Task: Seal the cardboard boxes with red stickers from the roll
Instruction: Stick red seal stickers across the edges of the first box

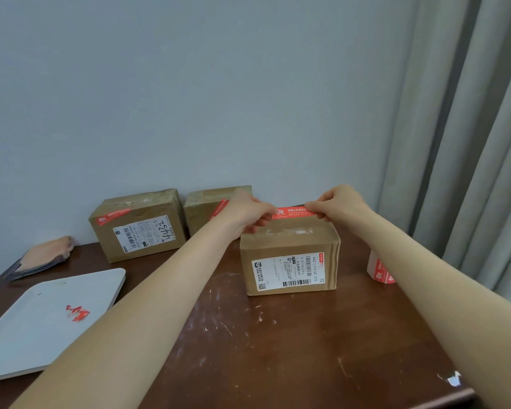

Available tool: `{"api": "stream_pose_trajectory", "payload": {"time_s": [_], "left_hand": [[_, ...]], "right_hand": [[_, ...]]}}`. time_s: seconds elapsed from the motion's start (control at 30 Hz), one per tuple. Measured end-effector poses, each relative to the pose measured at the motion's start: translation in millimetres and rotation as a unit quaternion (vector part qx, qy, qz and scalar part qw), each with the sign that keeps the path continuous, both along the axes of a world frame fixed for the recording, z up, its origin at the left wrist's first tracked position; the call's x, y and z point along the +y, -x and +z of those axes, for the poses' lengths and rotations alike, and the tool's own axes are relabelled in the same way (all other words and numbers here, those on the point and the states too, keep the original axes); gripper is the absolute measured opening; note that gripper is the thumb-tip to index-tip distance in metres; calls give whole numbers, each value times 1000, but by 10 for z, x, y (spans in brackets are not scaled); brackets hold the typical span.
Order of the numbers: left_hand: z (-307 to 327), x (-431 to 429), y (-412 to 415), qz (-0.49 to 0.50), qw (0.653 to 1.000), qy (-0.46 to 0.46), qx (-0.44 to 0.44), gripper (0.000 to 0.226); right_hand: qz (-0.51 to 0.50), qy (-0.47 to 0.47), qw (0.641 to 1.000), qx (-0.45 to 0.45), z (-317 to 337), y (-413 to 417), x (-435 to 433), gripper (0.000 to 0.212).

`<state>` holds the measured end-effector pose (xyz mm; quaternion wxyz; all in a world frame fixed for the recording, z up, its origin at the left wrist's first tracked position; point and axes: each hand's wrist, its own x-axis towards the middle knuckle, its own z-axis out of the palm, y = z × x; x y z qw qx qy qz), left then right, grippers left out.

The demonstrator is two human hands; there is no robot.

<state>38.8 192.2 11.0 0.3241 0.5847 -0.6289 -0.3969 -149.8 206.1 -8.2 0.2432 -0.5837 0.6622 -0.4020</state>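
From the head camera we see the front box on the dark table. Over the far edge of its top, our left hand pinches one end of a red sticker and our right hand pinches the other, the strip stretched flat between them. We cannot tell whether it touches the cardboard. The sticker roll stands right of the front box. Two stickered boxes sit behind and left of it, and a white tray lies left.
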Motion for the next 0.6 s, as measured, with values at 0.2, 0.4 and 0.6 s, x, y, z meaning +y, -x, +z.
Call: {"api": "stream_pose_trajectory", "payload": {"time_s": [0.2, 0.4, 0.6], "left_hand": [[-91, -83, 122, -1, 999, -15, -35, 16], [-143, -141, 211, -2, 1000, 10, -21, 7], [-215, -137, 241, -13, 996, 46, -79, 6]], "right_hand": [[-32, -36, 996, 81, -48, 82, -91, 26], [-56, -54, 990, 115, -64, 152, -130, 35], [-44, -71, 983, 161, -121, 152, -143, 36]]}}
